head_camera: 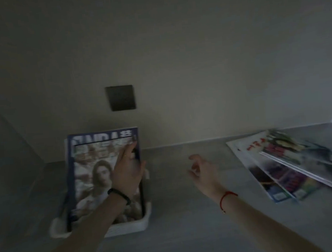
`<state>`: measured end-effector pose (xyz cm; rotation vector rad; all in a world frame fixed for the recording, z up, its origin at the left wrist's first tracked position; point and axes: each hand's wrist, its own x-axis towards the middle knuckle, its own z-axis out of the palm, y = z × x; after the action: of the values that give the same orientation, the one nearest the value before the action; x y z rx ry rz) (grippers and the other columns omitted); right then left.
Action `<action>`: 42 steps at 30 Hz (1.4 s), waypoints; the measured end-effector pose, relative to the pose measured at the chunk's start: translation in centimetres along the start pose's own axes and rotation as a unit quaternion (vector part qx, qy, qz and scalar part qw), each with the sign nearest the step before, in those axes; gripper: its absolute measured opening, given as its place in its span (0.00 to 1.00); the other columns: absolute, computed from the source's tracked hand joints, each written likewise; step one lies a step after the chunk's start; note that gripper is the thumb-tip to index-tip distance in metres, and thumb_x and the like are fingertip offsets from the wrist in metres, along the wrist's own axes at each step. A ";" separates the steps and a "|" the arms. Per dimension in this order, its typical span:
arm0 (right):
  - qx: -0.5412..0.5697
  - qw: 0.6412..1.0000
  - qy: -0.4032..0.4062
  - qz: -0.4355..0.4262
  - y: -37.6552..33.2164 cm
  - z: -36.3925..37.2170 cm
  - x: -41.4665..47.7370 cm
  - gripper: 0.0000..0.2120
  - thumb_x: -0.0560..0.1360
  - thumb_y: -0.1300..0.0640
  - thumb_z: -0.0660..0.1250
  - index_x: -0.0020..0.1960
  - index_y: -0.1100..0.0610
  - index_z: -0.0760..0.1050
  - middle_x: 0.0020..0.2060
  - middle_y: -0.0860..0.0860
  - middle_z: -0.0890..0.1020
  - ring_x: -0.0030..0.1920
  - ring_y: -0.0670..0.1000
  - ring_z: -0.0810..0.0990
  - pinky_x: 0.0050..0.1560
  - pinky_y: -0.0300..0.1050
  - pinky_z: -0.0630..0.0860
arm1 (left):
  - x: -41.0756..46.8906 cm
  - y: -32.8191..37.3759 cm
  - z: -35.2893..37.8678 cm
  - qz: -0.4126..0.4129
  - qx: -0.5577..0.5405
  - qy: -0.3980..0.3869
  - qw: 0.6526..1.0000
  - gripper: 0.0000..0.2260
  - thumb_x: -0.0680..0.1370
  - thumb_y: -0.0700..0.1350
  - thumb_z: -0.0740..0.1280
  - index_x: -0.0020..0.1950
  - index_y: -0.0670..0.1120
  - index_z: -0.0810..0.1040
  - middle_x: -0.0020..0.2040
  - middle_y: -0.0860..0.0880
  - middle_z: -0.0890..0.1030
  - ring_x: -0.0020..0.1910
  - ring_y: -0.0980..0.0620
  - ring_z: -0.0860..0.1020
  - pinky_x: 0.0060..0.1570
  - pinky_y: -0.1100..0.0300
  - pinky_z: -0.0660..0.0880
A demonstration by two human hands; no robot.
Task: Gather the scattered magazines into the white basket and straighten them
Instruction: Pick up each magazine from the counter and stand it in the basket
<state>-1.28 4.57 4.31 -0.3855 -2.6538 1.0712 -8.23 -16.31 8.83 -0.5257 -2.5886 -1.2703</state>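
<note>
A white basket (129, 226) sits on the grey counter at the left. Magazines stand in it, leaning back; the front magazine (89, 178) has a blue border and people on its cover. My left hand (128, 173) lies flat on that cover near its right edge, thumb around the edge. My right hand (202, 169) hovers over the counter in the middle, fingers loosely curled and apart, holding nothing. A fanned pile of several scattered magazines (289, 165) lies at the right, apart from both hands.
A dark square wall plate (121, 97) is on the beige wall above the basket. A side wall closes the left. The grey counter (189, 214) stretches between basket and pile. The scene is dim.
</note>
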 end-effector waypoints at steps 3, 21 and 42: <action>-0.006 0.999 -0.006 0.038 6.1 -5.7 -0.9 0.22 0.71 0.61 0.69 0.64 0.59 0.69 0.47 0.55 0.78 0.47 0.52 0.77 0.52 0.42 0.73 | -0.1 4.1 6.5 0.018 -0.022 -0.054 0.998 0.24 0.72 0.38 0.68 0.67 0.40 0.67 0.65 0.41 0.73 0.64 0.45 0.71 0.61 0.68 0.60; -0.310 0.931 -0.129 0.141 36.8 -28.1 -5.4 0.34 0.77 0.47 0.60 0.75 0.55 0.46 0.75 0.52 0.55 0.75 0.52 0.53 0.73 0.45 0.55 | -7.8 21.3 38.0 -0.228 -0.304 -0.348 0.857 0.25 0.76 0.41 0.65 0.71 0.47 0.60 0.67 0.46 0.67 0.64 0.48 0.69 0.60 0.60 0.72; -0.232 0.951 -0.067 -0.191 29.1 -25.4 -6.9 0.11 0.75 0.54 0.60 0.40 0.53 0.80 0.28 0.46 0.82 0.25 0.43 0.78 0.25 0.34 0.73 | -7.5 25.0 41.9 -0.465 -0.421 -0.275 0.729 0.08 0.75 0.46 0.65 0.46 0.41 0.77 0.34 0.45 0.79 0.32 0.48 0.78 0.37 0.54 0.78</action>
<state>17.81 38.61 0.60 0.1282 -2.9176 0.3631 7.43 29.45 -1.08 0.5212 -2.5759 -3.0858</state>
